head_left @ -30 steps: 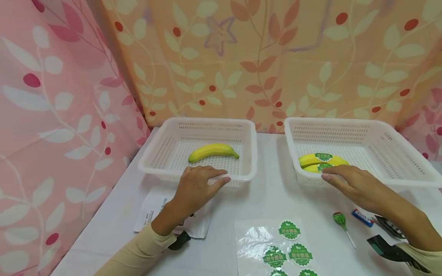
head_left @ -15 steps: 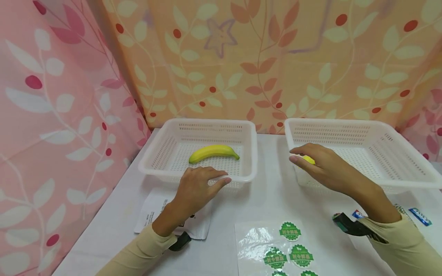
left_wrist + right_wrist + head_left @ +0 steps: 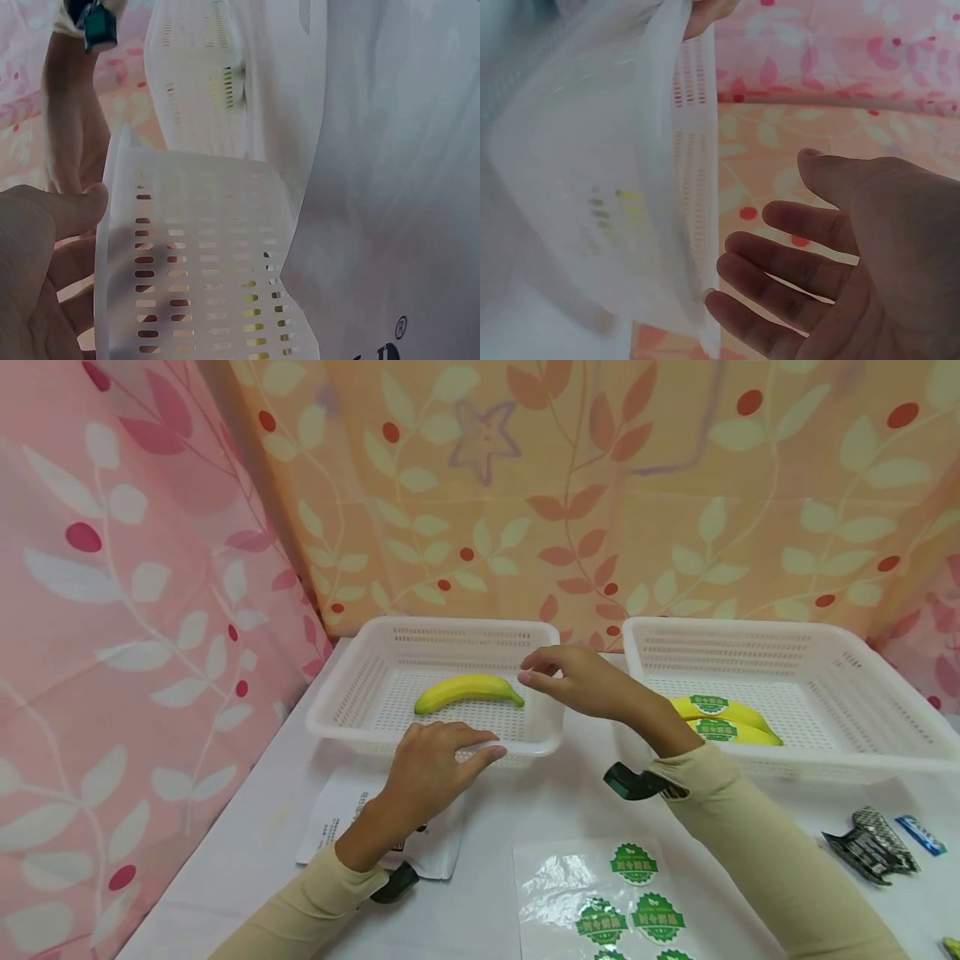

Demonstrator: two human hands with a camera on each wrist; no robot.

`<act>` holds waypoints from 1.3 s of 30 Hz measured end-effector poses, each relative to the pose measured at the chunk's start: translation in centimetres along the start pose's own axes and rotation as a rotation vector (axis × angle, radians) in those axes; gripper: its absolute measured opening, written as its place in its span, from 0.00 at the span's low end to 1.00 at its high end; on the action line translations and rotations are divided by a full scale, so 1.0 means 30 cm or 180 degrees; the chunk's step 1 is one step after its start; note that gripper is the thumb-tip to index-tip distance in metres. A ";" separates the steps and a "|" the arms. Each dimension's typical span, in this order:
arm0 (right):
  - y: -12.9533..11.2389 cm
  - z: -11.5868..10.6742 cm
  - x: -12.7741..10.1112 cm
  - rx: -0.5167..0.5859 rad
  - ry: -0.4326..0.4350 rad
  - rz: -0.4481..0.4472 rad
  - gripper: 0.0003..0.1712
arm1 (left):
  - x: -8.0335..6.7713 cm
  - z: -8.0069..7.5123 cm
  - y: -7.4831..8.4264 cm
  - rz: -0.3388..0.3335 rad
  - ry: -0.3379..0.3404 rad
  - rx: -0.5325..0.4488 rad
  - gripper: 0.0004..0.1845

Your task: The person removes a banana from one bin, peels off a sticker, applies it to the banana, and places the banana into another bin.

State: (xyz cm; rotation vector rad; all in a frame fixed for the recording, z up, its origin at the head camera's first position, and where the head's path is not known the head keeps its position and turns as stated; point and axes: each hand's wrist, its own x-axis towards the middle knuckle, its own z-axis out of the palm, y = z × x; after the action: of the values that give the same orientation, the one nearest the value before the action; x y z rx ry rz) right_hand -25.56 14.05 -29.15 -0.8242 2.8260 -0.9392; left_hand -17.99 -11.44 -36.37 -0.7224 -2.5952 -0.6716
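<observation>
A plain banana (image 3: 468, 692) lies in the left white basket (image 3: 322, 722). My left hand (image 3: 435, 768) is at that basket's front rim, fingers relaxed and thumb apart; in the left wrist view its thumb (image 3: 79, 214) overlaps the rim. My right hand (image 3: 581, 681) hovers over the same basket's right side, right of the banana's stem. Nothing is between its loosely bent fingers (image 3: 791, 292), spread apart in the right wrist view. Two bananas (image 3: 738, 727) with round green stickers lie side by side in the right white basket (image 3: 847, 764).
A clear sheet of green stickers (image 3: 551, 885) lies at the front middle. A white printed pouch (image 3: 442, 843) sits under my left wrist. At right lie a crumpled black-and-silver wrapper (image 3: 870, 847) and a small blue packet (image 3: 921, 835). Patterned curtains (image 3: 480, 527) stand behind.
My right hand has moved left from over the stickered bananas to the left basket, uncovering those bananas. Its sleeve now covers the lollipop seen earlier. My left hand has stayed in place.
</observation>
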 end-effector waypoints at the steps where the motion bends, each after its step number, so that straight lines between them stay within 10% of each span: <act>1: -0.006 0.007 0.022 0.0028 -0.0047 0.0025 0.23 | 0.000 0.002 -0.001 -0.0004 0.0002 -0.0004 0.15; 18: -0.035 0.091 0.290 0.0364 -0.0698 0.0831 0.33 | 0.002 -0.002 0.001 -0.0076 -0.0114 -0.0160 0.17; 39: -0.004 0.178 0.352 0.0158 -0.1132 0.1289 0.33 | 0.002 0.003 0.002 -0.0160 -0.0119 -0.0228 0.19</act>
State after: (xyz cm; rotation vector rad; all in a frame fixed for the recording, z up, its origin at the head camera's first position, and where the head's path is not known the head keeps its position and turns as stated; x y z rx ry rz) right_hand -33.42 5.77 -32.21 -0.3447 2.5076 -0.7154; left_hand -18.03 -11.32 -36.39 -0.6996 -2.6429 -0.7772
